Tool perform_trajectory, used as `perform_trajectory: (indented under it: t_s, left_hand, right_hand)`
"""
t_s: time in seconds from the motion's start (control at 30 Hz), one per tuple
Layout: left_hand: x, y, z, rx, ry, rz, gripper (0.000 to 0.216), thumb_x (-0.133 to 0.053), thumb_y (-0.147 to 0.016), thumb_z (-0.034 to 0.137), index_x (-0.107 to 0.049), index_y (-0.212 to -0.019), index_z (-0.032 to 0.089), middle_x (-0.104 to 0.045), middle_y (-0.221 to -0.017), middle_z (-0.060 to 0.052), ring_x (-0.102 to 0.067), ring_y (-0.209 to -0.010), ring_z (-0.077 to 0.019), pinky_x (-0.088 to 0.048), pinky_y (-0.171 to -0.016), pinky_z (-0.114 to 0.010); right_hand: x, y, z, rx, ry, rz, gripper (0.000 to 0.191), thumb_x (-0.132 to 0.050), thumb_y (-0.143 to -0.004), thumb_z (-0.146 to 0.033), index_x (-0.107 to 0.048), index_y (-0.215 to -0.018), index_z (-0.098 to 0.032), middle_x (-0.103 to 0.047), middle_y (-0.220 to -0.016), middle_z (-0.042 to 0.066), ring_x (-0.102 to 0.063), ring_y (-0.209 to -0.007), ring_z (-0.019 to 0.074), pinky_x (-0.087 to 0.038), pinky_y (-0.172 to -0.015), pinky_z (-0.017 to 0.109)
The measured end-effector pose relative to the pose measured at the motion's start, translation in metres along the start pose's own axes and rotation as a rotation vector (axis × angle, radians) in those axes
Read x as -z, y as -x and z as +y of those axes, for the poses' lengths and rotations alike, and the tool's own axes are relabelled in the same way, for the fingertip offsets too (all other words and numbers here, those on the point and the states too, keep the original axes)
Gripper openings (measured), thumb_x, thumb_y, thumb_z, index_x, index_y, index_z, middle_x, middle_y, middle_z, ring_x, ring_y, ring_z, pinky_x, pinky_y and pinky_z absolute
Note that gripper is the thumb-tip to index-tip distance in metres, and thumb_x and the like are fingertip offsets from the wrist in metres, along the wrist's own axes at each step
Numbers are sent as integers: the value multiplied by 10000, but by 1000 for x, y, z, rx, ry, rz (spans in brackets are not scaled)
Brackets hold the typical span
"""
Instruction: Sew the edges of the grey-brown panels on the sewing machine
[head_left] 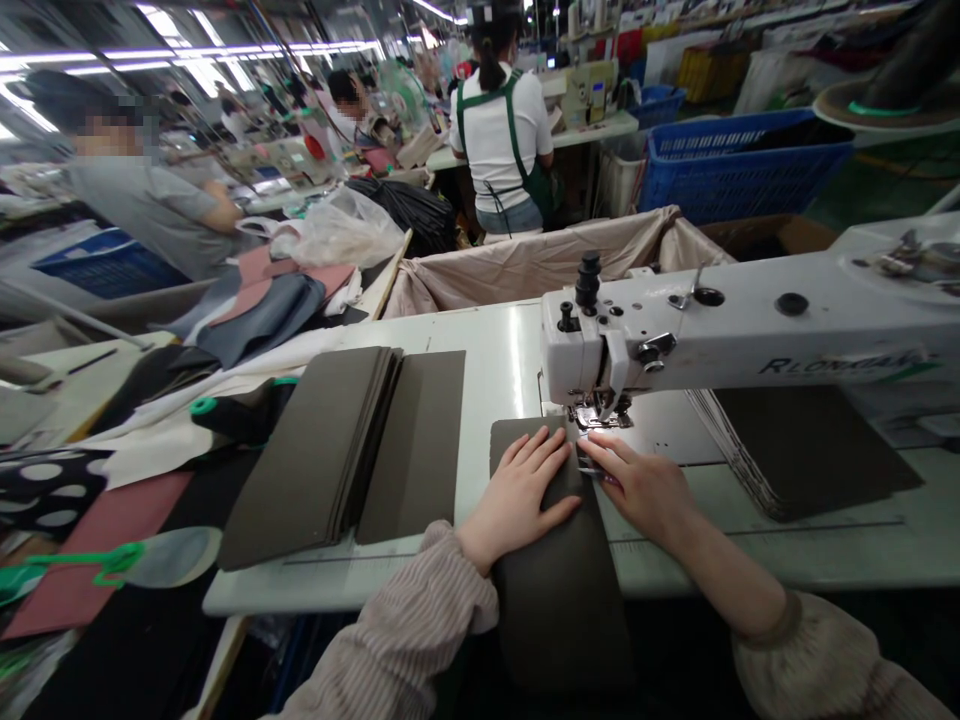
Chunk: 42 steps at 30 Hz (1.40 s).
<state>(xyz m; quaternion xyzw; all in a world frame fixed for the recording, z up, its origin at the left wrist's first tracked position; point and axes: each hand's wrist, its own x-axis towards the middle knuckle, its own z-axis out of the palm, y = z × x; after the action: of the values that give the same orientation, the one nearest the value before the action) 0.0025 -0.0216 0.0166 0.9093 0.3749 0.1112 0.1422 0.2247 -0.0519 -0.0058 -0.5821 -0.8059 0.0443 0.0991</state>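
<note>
A dark olive-grey panel (559, 600) lies under the sewing machine's presser foot (600, 412) and hangs over the table's front edge. My left hand (525, 490) rests flat on it, fingers spread and thumb out to the right. My right hand (645, 490) is at the panel's right edge, just in front of the presser foot, index finger stretched forward. Small shiny metal prongs (589, 463) show beside its fingertips; whether they belong to the machine or a tool I cannot tell. The lower fingers of this hand are partly hidden.
A stack of similar panels (315, 450) and a flatter panel (420, 440) lie left on the white table (495, 340). More panels (810, 450) sit under the machine arm (750, 310). Behind are a cloth-lined bin (525, 265), a blue crate (742, 165) and several people.
</note>
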Motion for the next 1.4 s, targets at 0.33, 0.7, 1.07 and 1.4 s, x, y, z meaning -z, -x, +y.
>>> perform_trajectory:
  t_s: [0.33, 0.7, 1.07, 1.4]
  left_hand:
    - [-1, 0, -1, -7, 16, 9, 660, -588, -911, 492, -363, -1475, 233, -294, -1582, -41, -217, -1477, -246, -182, -1214, -453]
    - [-1, -1, -4, -12, 27, 28, 591, -595, -909, 475, -428, -1428, 246, -340, -1562, -40, -261, -1461, -248, -206, -1208, -456]
    - [2, -1, -4, 0, 45, 77, 446, -608, -919, 392, -533, -1344, 279, -459, -1462, -53, -408, -1345, -260, -301, -1161, -448]
    - [5, 0, -3, 4, 59, 95, 406, -570, -944, 381, -542, -1339, 288, -477, -1419, -67, -423, -1309, -272, -342, -1125, -467]
  right_hand:
    - [1, 0, -1, -4, 12, 0, 507, -466, -939, -253, -436, -1441, -314, -464, -1485, 4, -664, -995, 210, -539, -753, 346]
    - [1, 0, -1, 4, -6, 8, 475, -455, -946, -252, -466, -1418, -309, -481, -1468, 2, -646, -1041, 214, -545, -774, 350]
    - [2, 0, -2, -10, 0, 12, 494, -447, -939, -252, -457, -1429, -313, -484, -1464, 22, -653, -1014, 215, -550, -765, 348]
    - [3, 0, -2, -8, 11, 14, 506, -450, -928, -237, -459, -1429, -312, -485, -1461, 24, -657, -998, 220, -555, -749, 362]
